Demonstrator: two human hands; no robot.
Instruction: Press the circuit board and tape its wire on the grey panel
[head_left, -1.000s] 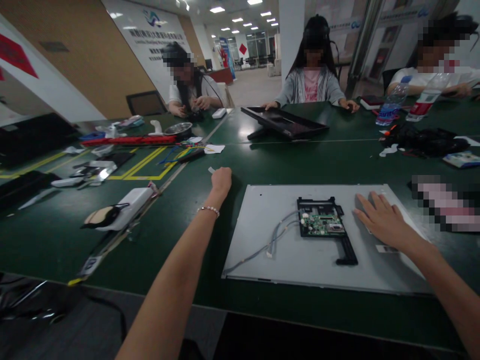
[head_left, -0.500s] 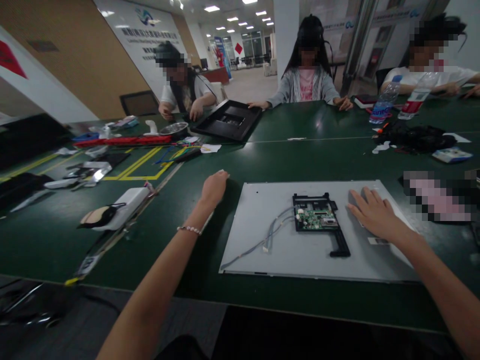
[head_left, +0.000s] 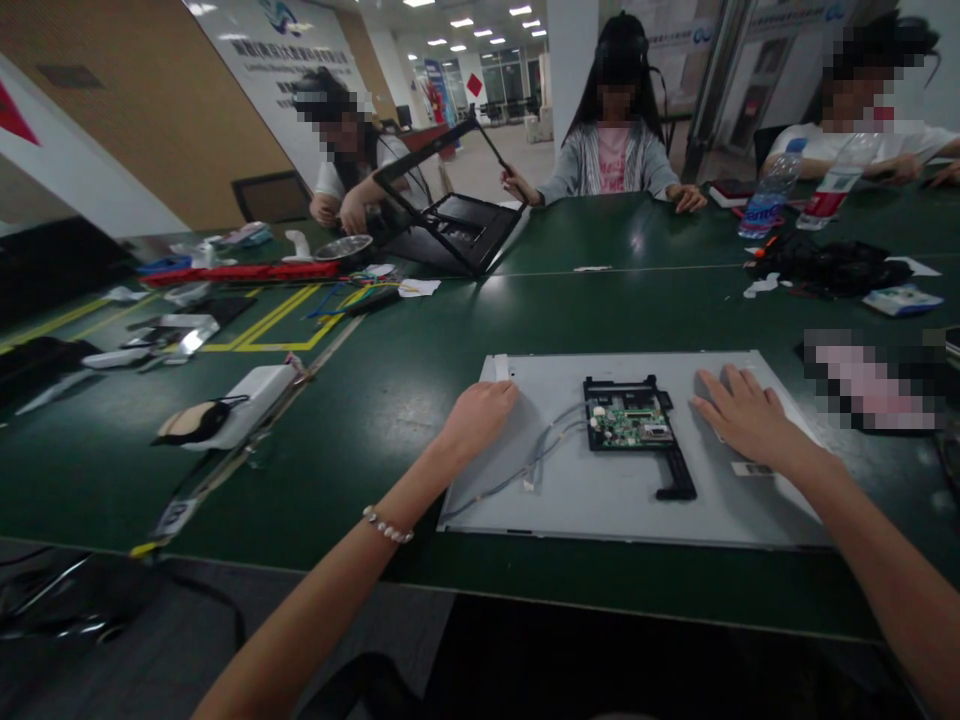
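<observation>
A grey metal panel (head_left: 600, 500) lies flat on the green table in front of me. A green circuit board (head_left: 628, 422) in a black bracket sits near its middle, with thin wires (head_left: 536, 462) trailing to the left. My left hand (head_left: 480, 418) rests on the panel's left edge with its fingers curled under, and whatever is in them is hidden. My right hand (head_left: 742, 415) lies flat on the panel to the right of the board, fingers stretched out.
Across the table a person lifts a black monitor shell (head_left: 450, 225) by its edge. Two others sit at the far side. A white device (head_left: 240, 405), tools and yellow floor-tape marks lie at left. Water bottles (head_left: 772, 195) and a black bundle (head_left: 832, 268) are at right.
My left hand drew back from the bare table onto the panel's left edge. The right hand stayed put. The person opposite slid the black monitor shell leftward and tilted it up.
</observation>
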